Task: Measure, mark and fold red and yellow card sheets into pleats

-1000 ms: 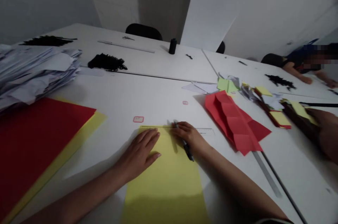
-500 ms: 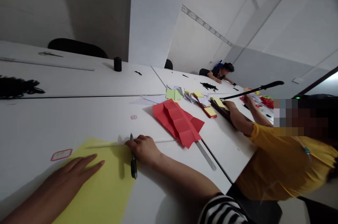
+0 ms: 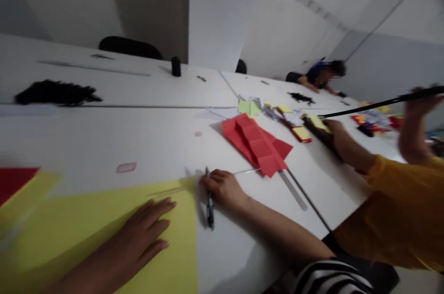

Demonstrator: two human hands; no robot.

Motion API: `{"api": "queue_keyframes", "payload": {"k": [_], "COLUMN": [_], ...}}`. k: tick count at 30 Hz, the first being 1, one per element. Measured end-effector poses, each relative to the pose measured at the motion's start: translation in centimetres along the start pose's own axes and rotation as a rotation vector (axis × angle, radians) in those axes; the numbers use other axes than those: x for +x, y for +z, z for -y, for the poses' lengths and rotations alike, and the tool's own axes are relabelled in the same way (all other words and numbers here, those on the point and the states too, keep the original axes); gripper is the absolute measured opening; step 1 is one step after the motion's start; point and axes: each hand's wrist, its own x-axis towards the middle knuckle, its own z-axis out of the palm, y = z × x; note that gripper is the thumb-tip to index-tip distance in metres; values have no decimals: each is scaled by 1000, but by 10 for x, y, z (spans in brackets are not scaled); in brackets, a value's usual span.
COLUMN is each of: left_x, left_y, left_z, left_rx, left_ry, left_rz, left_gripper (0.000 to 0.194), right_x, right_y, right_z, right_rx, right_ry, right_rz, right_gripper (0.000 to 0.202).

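Left of the creased red paper (image 3: 257, 143), our left hand (image 3: 135, 236) lies spread over the flat yellow paper sheet (image 3: 180, 252) (likely flimsy, best edge-held), our right hand (image 3: 226, 191) gripping a slim dark pen (image 3: 210, 214).

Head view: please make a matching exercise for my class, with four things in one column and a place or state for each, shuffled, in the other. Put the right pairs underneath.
Column one:
1. pen
2. left hand
3. red paper
4. black cylinder

Column two:
A. creased with several folds
B. held in the right hand
C. upright, far across the table
D. over the yellow sheet

Right pairs: 1-B, 2-D, 3-A, 4-C.
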Motion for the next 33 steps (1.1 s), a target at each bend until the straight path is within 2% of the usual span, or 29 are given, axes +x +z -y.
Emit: {"api": "queue_keyframes", "payload": {"k": [3, 4, 7, 10, 13, 18, 24, 33], "left_x": [-2, -2, -2, 2, 9, 16, 16, 15], "left_y": [-13, -15, -16, -13, -8, 4, 9, 11], "left_z": [-12, -16, -30, -43, -50, -42, -28, -26], "left_rx": [4, -8, -50, -58, -24, 51, 74, 7], "left_ry": [34, 21, -56, -157, -200, -224, -189, -187], "left_rz": [196, 214, 162, 47, -6, 29, 76, 81], "left_gripper": [15, 13, 13, 14, 19, 36, 42, 48], "right_x": [-19, -24, -32, -34, -32, -29, -20, -23], "right_y": [3, 3, 2, -4, -7, -9, -9, -2], "right_z": [5, 7, 11, 12, 9, 7, 9, 0], "right_rx": [53, 68, 81, 87, 99, 116, 160, 285], "right_ry": [-27, -36, -52, -60, -69, -73, -30, -14], "right_rz": [-79, -102, -118, -78, -35, -33, 43, 31], "right_gripper": [28, 29, 32, 28, 26, 28, 33, 42]}}
